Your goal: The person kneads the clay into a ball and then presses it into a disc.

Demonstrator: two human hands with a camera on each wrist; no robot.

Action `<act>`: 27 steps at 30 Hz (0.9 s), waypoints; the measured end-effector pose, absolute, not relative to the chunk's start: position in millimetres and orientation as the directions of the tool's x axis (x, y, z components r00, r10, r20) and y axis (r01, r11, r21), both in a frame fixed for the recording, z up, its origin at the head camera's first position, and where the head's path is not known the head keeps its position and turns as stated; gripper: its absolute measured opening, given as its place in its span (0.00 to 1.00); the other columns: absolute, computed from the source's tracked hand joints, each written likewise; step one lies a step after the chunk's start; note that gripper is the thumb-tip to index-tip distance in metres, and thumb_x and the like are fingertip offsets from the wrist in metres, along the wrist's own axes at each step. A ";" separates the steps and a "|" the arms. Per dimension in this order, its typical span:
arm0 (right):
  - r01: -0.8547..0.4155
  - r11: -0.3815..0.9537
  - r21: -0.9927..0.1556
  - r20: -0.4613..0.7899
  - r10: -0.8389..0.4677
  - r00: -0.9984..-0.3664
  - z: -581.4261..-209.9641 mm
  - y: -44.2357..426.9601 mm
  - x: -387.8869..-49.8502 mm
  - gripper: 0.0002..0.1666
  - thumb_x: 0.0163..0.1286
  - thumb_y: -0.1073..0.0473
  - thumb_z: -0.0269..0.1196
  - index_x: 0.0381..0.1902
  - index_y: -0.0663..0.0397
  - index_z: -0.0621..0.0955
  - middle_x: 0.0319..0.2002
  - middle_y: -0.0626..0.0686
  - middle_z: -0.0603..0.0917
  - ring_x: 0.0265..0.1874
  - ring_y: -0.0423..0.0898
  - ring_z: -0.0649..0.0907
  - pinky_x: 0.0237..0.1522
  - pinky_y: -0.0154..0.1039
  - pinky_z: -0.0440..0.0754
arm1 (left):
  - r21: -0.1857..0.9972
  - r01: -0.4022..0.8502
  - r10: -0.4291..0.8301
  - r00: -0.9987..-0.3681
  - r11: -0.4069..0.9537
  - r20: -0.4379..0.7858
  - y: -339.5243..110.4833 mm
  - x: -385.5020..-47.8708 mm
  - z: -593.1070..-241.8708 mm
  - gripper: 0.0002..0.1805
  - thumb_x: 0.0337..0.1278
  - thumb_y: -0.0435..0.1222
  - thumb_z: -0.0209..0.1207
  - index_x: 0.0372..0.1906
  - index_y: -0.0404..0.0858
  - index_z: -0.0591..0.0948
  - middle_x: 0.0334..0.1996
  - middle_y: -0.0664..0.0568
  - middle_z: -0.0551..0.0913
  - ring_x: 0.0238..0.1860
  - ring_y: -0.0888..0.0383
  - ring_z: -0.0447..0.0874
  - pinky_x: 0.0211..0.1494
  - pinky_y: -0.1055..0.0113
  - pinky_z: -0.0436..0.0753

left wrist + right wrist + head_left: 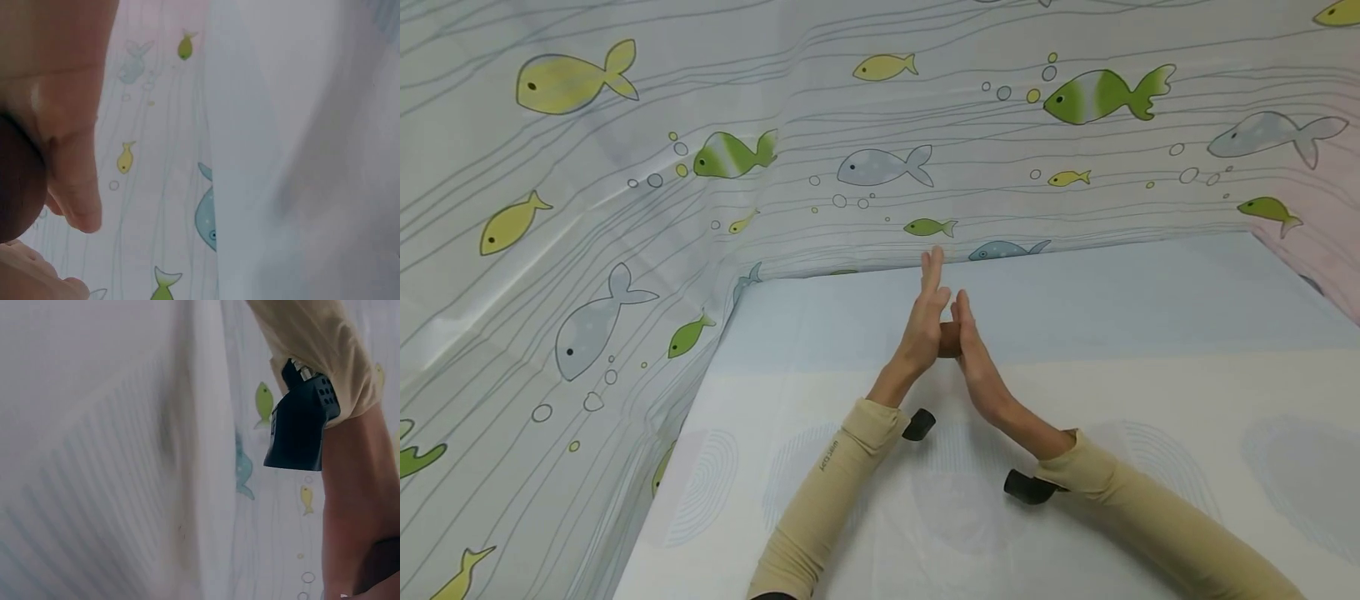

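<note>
A round brown lump, like a ball (950, 341), sits between the two palms above the table. My left hand (922, 329) touches it from the left with its fingers mostly straight and pointing forward. From the other side my right hand (979, 367) presses its flat palm against the ball, fingers extended too. In the left wrist view the ball (19, 181) shows dark at the left edge, partly cut off, with fingers above and below it. Only a dark edge of the ball (382, 565) appears low in the right wrist view.
Under the hands is a table (850, 550) with a pale cover patterned in faint circles. A fish-printed curtain (820, 108) hangs behind it and along the left. Black wrist cameras stick out below the cuffs, one at the left (919, 425) and one at the right (1028, 487).
</note>
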State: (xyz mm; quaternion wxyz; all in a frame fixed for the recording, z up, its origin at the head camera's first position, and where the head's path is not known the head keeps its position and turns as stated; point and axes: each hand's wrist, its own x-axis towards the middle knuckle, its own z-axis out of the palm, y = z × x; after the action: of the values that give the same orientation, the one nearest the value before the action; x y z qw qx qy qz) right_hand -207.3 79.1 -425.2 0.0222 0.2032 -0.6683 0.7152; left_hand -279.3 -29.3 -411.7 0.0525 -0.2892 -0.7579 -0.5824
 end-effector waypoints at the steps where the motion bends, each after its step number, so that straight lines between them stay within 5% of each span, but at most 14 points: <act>1: -0.303 -0.104 -0.947 0.320 -0.243 -0.916 -424.7 79.1 -206.7 0.42 0.79 0.35 0.25 0.79 0.48 0.32 0.80 0.50 0.32 0.79 0.48 0.38 0.75 0.60 0.42 | 0.854 0.497 0.377 -0.828 0.155 0.414 -29.9 -279.7 -412.3 0.39 0.69 0.52 0.29 0.80 0.41 0.41 0.79 0.59 0.34 0.78 0.63 0.25 0.79 0.53 0.34; 7: -0.341 -0.101 -0.934 0.356 -0.242 -0.903 -420.3 79.6 -206.2 0.41 0.79 0.37 0.26 0.79 0.52 0.33 0.79 0.51 0.31 0.77 0.46 0.34 0.75 0.57 0.36 | 0.869 0.471 0.387 -0.837 0.151 0.387 -32.4 -281.1 -417.4 0.40 0.69 0.53 0.28 0.80 0.41 0.39 0.79 0.61 0.32 0.78 0.65 0.24 0.79 0.52 0.34; 10: -0.369 -0.069 -0.927 0.375 -0.218 -0.901 -417.4 80.3 -209.7 0.40 0.80 0.39 0.25 0.79 0.53 0.34 0.77 0.60 0.47 0.77 0.45 0.38 0.76 0.55 0.34 | 0.869 0.470 0.383 -0.839 0.154 0.386 -32.5 -281.2 -420.2 0.39 0.69 0.52 0.27 0.80 0.41 0.40 0.79 0.61 0.33 0.78 0.66 0.24 0.79 0.53 0.34; 14: -0.387 -0.015 -0.922 0.383 -0.188 -0.904 -413.4 80.5 -216.3 0.39 0.80 0.41 0.24 0.79 0.54 0.36 0.77 0.60 0.49 0.78 0.43 0.39 0.76 0.52 0.34 | 0.868 0.472 0.386 -0.837 0.151 0.388 -32.2 -279.0 -425.0 0.38 0.70 0.51 0.26 0.80 0.39 0.40 0.80 0.58 0.35 0.78 0.65 0.24 0.79 0.53 0.33; 17: -0.394 -0.015 -0.919 0.391 -0.169 -0.905 -408.6 79.3 -220.7 0.39 0.80 0.41 0.25 0.79 0.56 0.36 0.80 0.50 0.36 0.78 0.41 0.38 0.77 0.48 0.38 | 0.874 0.463 0.393 -0.838 0.145 0.379 -32.3 -276.1 -430.4 0.37 0.71 0.49 0.25 0.80 0.39 0.40 0.80 0.57 0.35 0.78 0.63 0.25 0.79 0.51 0.34; 27: -0.418 -0.037 -0.908 0.419 -0.086 -0.904 -400.6 82.4 -239.3 0.43 0.79 0.37 0.27 0.79 0.59 0.37 0.80 0.52 0.35 0.78 0.42 0.38 0.77 0.45 0.39 | 0.883 0.461 0.437 -0.814 0.086 0.382 -30.5 -262.6 -436.8 0.34 0.75 0.47 0.20 0.79 0.40 0.38 0.80 0.54 0.34 0.79 0.60 0.25 0.79 0.53 0.33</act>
State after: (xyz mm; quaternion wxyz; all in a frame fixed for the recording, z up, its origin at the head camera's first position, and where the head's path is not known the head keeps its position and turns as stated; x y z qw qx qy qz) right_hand -239.3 82.4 -400.6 0.1193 0.1840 -0.6836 0.6961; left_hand -262.6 -30.5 -436.8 0.0101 -0.3045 -0.7369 -0.6035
